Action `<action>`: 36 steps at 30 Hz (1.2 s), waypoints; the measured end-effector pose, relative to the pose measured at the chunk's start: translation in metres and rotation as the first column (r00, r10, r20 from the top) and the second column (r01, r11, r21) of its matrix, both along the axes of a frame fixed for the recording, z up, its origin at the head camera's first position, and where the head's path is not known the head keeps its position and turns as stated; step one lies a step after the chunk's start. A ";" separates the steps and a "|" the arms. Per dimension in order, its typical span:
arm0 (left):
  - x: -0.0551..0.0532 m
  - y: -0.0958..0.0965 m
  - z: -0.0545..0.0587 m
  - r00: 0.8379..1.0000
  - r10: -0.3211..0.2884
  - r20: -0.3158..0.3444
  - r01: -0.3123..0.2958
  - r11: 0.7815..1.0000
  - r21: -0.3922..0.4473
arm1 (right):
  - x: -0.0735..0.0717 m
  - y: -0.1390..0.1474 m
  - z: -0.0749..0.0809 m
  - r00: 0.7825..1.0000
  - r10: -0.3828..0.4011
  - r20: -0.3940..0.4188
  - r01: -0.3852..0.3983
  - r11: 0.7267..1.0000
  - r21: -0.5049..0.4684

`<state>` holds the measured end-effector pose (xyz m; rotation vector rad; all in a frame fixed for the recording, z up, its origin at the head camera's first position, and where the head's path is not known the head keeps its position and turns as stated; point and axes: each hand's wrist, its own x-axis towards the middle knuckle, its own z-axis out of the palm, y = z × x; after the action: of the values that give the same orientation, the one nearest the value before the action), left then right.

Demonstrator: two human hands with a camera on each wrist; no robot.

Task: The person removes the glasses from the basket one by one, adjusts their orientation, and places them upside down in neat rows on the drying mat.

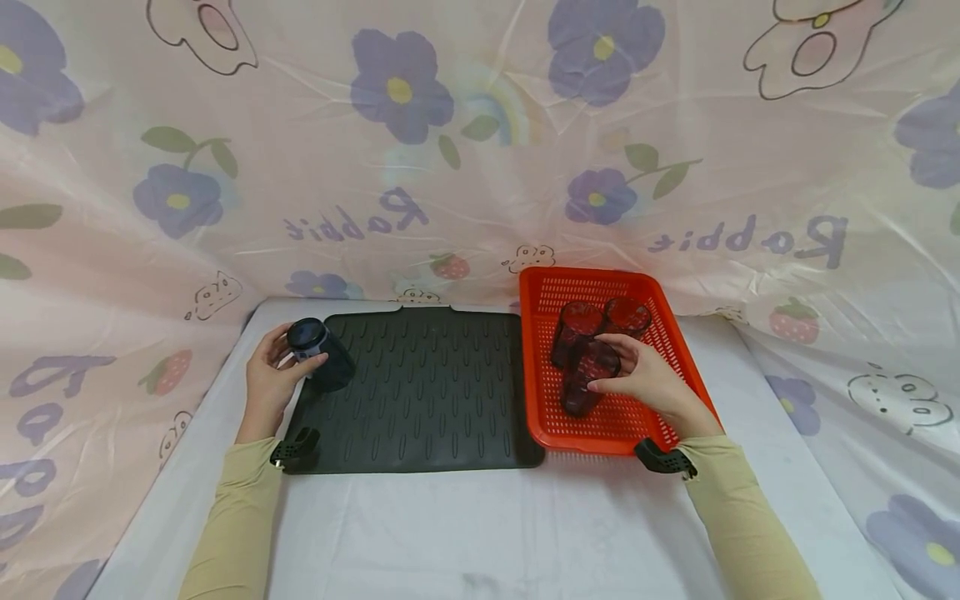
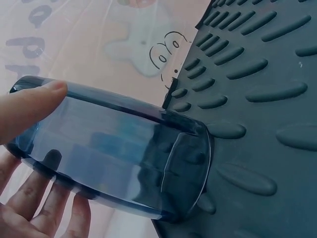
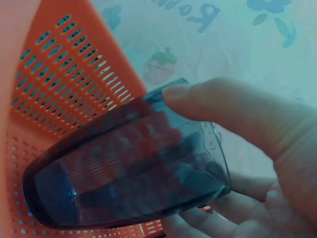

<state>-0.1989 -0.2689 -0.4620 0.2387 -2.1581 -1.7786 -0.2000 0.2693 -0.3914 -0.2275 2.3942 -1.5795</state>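
Note:
My left hand (image 1: 273,375) grips a dark blue glass tumbler (image 1: 330,360) near its rim, thumb on one side and fingers on the other. The tumbler tilts, its base low over the left edge of a dark ribbed drying mat (image 1: 420,392). At the right, my right hand (image 1: 645,379) holds another dark tumbler (image 1: 585,387) by its rim, inside a red plastic basket (image 1: 536,425). That glass also leans, base toward the left in the right wrist view. Just behind it in the basket are two more dark tumblers, one at the left (image 1: 573,321) and one at the right (image 1: 628,315).
The basket stands against the right side of the mat, its slotted wall (image 3: 74,64) rising beside the held glass. White cloth (image 1: 465,533) covers the table in front. A printed curtain (image 1: 480,183) hangs behind and along both sides.

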 end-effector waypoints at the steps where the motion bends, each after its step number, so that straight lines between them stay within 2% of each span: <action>1: 0.000 0.000 0.000 1.000 -0.001 -0.002 0.001 1.000 0.000 | 0.000 0.000 0.002 1.000 -0.002 -0.002 0.002 1.000 -0.003; 9: 0.002 0.001 0.003 1.000 -0.003 -0.004 0.003 1.000 0.001 | 0.002 -0.001 0.012 0.999 0.008 -0.035 -0.010 0.998 -0.061; 18: 0.000 0.000 0.003 1.000 0.009 0.024 -0.009 1.000 0.004 | 0.006 -0.005 0.029 0.999 0.002 -0.040 -0.007 0.992 -0.123; 26: 0.001 0.000 0.003 1.000 0.015 0.021 -0.015 1.000 -0.002 | 0.004 -0.010 0.043 0.995 0.001 -0.097 -0.015 0.990 -0.143; 30: 0.001 0.002 0.005 1.000 0.010 0.017 -0.010 1.000 0.023 | 0.005 -0.014 0.049 0.994 0.010 -0.107 -0.027 0.987 -0.158; 33: 0.005 0.006 0.014 1.000 0.003 0.030 -0.005 0.999 0.042 | 0.005 -0.017 0.054 0.994 0.021 -0.111 -0.039 0.985 -0.169; 36: 0.004 0.006 0.015 0.999 0.006 0.051 -0.008 0.999 0.041 | 0.004 -0.022 0.060 0.993 0.023 -0.112 -0.042 0.985 -0.170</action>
<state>-0.1947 -0.2628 -0.4471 0.3041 -2.1541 -1.8335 -0.1956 0.2473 -0.3318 -0.3951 2.3201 -1.8036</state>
